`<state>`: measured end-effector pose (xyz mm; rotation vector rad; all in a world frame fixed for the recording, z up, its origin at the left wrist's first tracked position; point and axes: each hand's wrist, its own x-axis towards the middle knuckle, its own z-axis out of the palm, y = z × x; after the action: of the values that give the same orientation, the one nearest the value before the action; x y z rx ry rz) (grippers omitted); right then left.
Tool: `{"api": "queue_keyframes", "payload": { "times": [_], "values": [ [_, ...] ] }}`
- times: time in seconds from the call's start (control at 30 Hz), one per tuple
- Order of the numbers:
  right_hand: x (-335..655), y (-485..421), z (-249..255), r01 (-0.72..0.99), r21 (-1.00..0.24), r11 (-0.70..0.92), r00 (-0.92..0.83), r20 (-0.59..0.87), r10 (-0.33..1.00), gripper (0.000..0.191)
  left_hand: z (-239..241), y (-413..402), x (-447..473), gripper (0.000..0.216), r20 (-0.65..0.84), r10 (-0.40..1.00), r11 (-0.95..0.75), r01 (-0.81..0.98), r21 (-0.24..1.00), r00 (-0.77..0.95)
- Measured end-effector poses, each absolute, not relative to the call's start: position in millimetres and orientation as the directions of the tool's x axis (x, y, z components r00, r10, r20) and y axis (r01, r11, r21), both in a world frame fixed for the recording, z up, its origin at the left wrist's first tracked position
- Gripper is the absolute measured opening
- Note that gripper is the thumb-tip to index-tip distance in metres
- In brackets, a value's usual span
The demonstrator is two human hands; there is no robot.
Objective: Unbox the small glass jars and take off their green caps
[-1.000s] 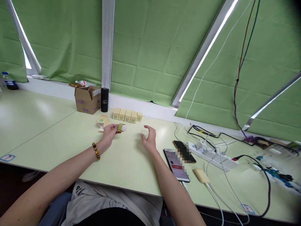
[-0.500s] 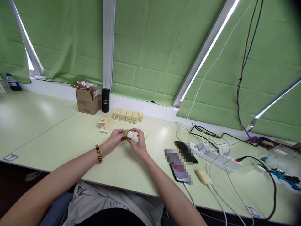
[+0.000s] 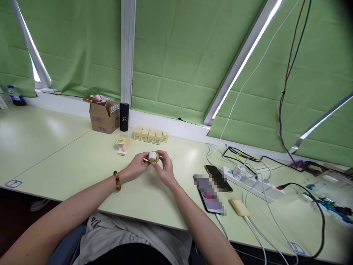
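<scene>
A small rounded object with a white face and a yellow-green and dark rim (image 3: 153, 157) is pinched between both hands above the table; its exact kind is too small to make out. My left hand (image 3: 138, 164), with a beaded bracelet (image 3: 117, 180) on its wrist, grips it from the left. From the right, my right hand (image 3: 166, 170) closes its thumb and fingers round the rim. Just beyond the right fingers lies a small clear piece (image 3: 172, 157), partly hidden. An opened small carton (image 3: 122, 145) lies on its side beyond the left hand.
Several small tan boxes (image 3: 151, 135) stand in a row at the back, beside a black tumbler (image 3: 124, 117) and a cardboard box (image 3: 104, 117). To the right are two phones (image 3: 209, 195) (image 3: 219, 178), a beige power bank (image 3: 239, 207), a power strip (image 3: 252, 184) and tangled cables.
The small rounded object has been turned in my fingers: its white face now points up and left, with the green rim to the right. Both hands stay close together on it.
</scene>
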<state>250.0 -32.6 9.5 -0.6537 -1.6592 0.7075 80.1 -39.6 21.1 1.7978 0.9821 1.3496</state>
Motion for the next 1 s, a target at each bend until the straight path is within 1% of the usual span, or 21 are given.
{"api": "queue_keyframes", "payload": {
  "times": [0.1, 0.17, 0.23, 0.33, 0.4, 0.53, 0.67, 0.77, 0.87, 1.0],
  "values": [
    [250.6, -32.6, 10.7, 0.001, -0.749, 0.663, -0.179, 0.652, 0.737, 0.039, 19.4, -39.3, 74.5, 0.03, 0.574, 0.803, -0.591, 0.335, 0.734, 0.162],
    [251.7, -31.4, 11.1, -0.022, -0.754, 0.657, -0.19, 0.648, 0.738, 0.042, 18.5, -38.8, 71.5, 0.04, 0.671, 0.719, -0.673, 0.426, 0.605, 0.183],
    [253.0, -29.6, 10.9, -0.045, -0.769, 0.638, -0.207, 0.632, 0.747, 0.045, 18.2, -38.7, 69.8, 0.046, 0.747, 0.627, -0.738, 0.478, 0.477, 0.222],
    [254.2, -27.3, 9.9, -0.109, -0.802, 0.587, -0.204, 0.596, 0.776, 0.049, 18.5, -39.0, 69.3, 0.046, 0.814, 0.51, -0.8, 0.501, 0.329, 0.279],
    [254.2, -26.9, 9.1, -0.143, -0.819, 0.555, -0.19, 0.573, 0.797, 0.05, 19.1, -39.1, 69.7, 0.041, 0.836, 0.461, -0.815, 0.514, 0.267, 0.297],
    [252.3, -28.7, 9.3, -0.186, -0.838, 0.512, -0.165, 0.541, 0.825, 0.05, 20.6, -38.8, 70.0, 0.032, 0.846, 0.432, -0.805, 0.558, 0.204, 0.314],
    [249.4, -30.5, 10.9, -0.242, -0.86, 0.45, -0.164, 0.493, 0.854, 0.048, 20.8, -37.5, 69.6, 0.032, 0.867, 0.382, -0.807, 0.572, 0.145, 0.319],
    [247.8, -28.6, 10.2, -0.264, -0.872, 0.413, -0.179, 0.465, 0.867, 0.045, 19.7, -37.0, 69.5, 0.031, 0.87, 0.381, -0.79, 0.6, 0.13, 0.313],
    [247.7, -25.3, 8.2, -0.228, -0.887, 0.401, -0.183, 0.444, 0.877, 0.047, 19.3, -37.5, 69.7, 0.03, 0.858, 0.411, -0.761, 0.634, 0.137, 0.308],
    [248.5, -25.7, 6.8, -0.109, -0.902, 0.417, -0.187, 0.431, 0.883, 0.048, 20.6, -39.0, 70.0, 0.024, 0.838, 0.437, -0.721, 0.684, 0.109, 0.326]
  ]
}}
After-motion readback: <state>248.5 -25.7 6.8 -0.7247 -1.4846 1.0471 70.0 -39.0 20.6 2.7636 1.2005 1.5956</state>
